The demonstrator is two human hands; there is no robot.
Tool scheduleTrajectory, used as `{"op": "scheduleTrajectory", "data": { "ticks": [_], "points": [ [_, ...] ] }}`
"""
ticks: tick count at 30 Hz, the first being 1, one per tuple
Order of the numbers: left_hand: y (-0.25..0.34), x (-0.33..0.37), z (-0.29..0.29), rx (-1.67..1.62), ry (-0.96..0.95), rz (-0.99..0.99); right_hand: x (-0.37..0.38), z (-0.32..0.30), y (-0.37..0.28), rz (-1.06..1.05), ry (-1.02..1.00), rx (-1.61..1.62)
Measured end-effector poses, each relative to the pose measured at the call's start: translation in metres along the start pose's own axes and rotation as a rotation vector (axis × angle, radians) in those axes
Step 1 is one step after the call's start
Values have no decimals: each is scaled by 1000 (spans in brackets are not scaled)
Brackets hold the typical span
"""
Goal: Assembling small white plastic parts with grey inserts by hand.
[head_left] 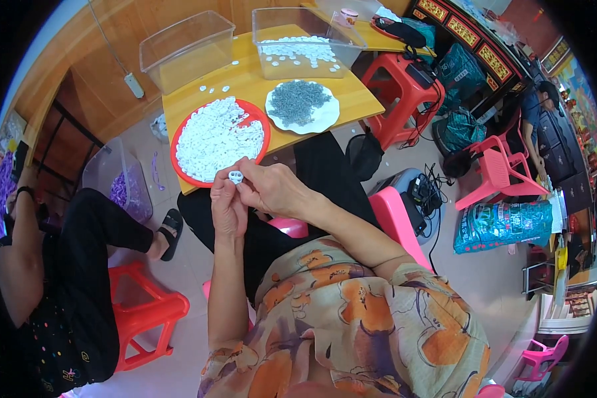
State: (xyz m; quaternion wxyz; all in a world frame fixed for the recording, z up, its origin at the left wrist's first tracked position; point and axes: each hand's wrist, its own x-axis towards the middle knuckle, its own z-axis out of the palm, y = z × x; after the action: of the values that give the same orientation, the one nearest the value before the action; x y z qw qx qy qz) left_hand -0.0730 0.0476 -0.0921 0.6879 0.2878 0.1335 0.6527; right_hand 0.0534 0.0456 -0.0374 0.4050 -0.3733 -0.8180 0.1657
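Observation:
Between the fingertips of both hands I hold one small white plastic piece point(235, 177) with holes in it. My left hand point(225, 205) pinches it from below, and my right hand point(272, 189) grips it from the right side. Both hands are just over the near edge of a red round tray point(267, 126), heaped with similar white plastic pieces point(212, 142). Right of the tray, a white scalloped plate point(325, 121) bears a pile of small grey metal parts point(300, 101), too small to name exactly.
On the wooden table point(365, 99) stand two clear plastic bins, the left bin point(189, 50) and the right bin point(312, 63) with white pieces inside. A seated person point(66, 265) is at left, beside a clear box point(123, 179) of purple strips. Red stools point(404, 96) stand nearby.

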Motion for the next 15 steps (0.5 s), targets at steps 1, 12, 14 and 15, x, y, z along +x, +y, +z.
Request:
{"op": "scheduleTrajectory", "data": {
  "ticks": [1, 12, 14, 15],
  "points": [
    [-1, -1, 0, -4, -16, -4, -1, 1, 1, -22, 34, -19],
    [-17, -9, 22, 27, 175, -6, -9, 14, 18, -53, 147, -162],
    [-19, -10, 23, 11, 205, -5, -9, 15, 18, -39, 158, -149],
    [-18, -11, 24, -2, 187, -7, -9, 15, 18, -41, 169, -146]
  ]
}}
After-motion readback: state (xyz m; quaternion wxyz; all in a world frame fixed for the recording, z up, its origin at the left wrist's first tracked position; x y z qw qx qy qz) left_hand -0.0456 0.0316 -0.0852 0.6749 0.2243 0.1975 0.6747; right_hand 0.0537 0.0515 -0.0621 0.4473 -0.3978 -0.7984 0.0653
